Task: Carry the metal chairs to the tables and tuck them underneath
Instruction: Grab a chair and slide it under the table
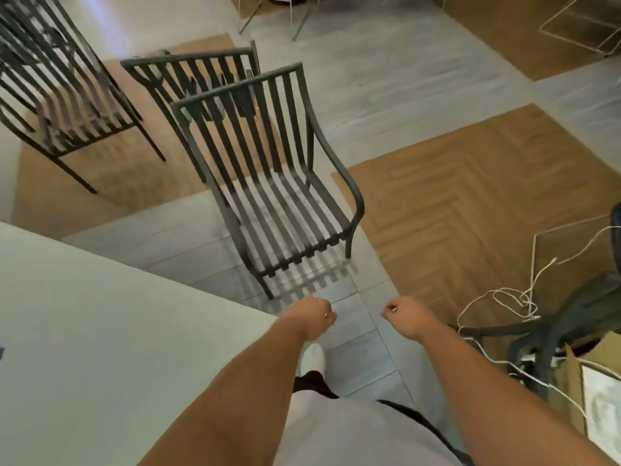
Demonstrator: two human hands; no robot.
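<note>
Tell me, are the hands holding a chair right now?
No. The left hand and right hand are curled but empty, short of the nearest chair.

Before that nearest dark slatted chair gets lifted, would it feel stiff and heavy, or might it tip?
The nearest chair looks like rigid metal, so it probably won't flex. Its open slats suggest moderate weight for its size, though that is a guess. The tall back may make it tip backward if lifted by the armrest alone. Both the left hand and the right hand are empty.

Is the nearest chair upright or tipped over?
Upright: the nearest chair stands on the floor, seat level, backrest up, neither hand touching it.
</note>
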